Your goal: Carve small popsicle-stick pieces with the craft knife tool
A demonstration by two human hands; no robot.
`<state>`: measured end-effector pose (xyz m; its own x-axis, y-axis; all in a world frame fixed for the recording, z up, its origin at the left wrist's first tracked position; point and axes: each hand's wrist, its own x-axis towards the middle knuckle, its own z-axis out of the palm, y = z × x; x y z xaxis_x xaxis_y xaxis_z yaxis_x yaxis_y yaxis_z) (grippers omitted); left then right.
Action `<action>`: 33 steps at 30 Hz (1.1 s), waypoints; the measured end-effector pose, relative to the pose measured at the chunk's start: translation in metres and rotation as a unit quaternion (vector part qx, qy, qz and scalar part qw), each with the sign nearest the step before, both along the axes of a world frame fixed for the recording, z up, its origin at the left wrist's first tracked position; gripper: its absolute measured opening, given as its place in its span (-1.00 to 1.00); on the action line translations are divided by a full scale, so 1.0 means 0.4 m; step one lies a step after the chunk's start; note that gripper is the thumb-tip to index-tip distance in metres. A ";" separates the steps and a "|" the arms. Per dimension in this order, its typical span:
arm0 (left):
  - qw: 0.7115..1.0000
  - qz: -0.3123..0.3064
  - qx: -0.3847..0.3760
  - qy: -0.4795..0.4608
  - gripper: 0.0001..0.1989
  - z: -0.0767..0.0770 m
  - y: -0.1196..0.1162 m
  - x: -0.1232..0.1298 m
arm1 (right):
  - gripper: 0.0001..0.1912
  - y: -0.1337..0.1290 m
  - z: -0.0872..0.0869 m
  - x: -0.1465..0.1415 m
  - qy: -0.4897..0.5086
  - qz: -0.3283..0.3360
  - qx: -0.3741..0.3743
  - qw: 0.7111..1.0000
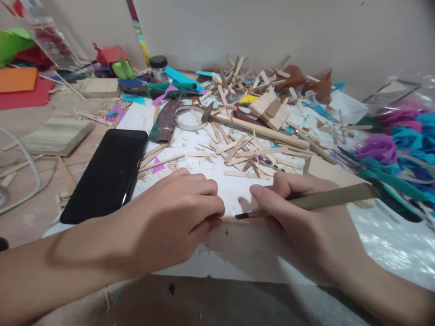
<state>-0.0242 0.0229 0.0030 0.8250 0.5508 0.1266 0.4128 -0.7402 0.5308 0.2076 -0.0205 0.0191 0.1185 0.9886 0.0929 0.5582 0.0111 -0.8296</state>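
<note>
Tool [326, 198] and thin strip [250, 221] lay close together in the head view, at the near middle of the scene, bridging the gap between the left hand [180, 213] and the right hand [302, 228]. The relation that mattered most was between the tool's dark tip [242, 216] and the left fingertips [216, 211]: the tip lay just to their right, apart from them, and at or just over the strip; whether it touched I could not tell. The right hand was the nearer one to the tool, its thumb and fingers pinching the shaft. The left hand had its fingers curled in and pressed together at the strip's left end, which they seemed to grip.

The tool pointed left. Its long axis ran across the scene, from the tip back over the right hand, with the butt to the right and slightly farther off. The strip's long axis also ran left to right, almost level, its right end lost at the right hand.

On the far side, a white sheet [234, 194] carried loose wooden sticks [238, 151], a hammer [261, 130] with its head to the left, and a ring of tape [192, 128]. A black phone [105, 174] lay left, near the left forearm [74, 262]; teal-handled shears [397, 197] lay right, near the tool's butt.
</note>
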 end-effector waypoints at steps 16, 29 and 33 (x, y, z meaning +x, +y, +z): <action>1.000 0.003 0.014 -0.015 -0.73 0.001 -0.009 0.018 | -0.52 -0.015 0.005 -0.020 -0.126 0.024 0.047 0.991; 0.998 -0.011 0.059 -0.024 -0.76 -0.019 -0.010 0.005 | -0.52 -0.015 0.026 -0.064 -0.097 -0.041 0.007 0.994; 0.996 -0.022 0.083 -0.020 -0.76 -0.030 -0.005 0.004 | -0.51 -0.018 0.023 -0.065 -0.057 -0.055 -0.007 0.997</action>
<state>-0.0224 0.0209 -0.0089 0.8409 0.4822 0.2457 0.3587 -0.8366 0.4141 0.1814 -0.0278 0.0282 0.2160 0.9714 0.0990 0.6466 -0.0663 -0.7600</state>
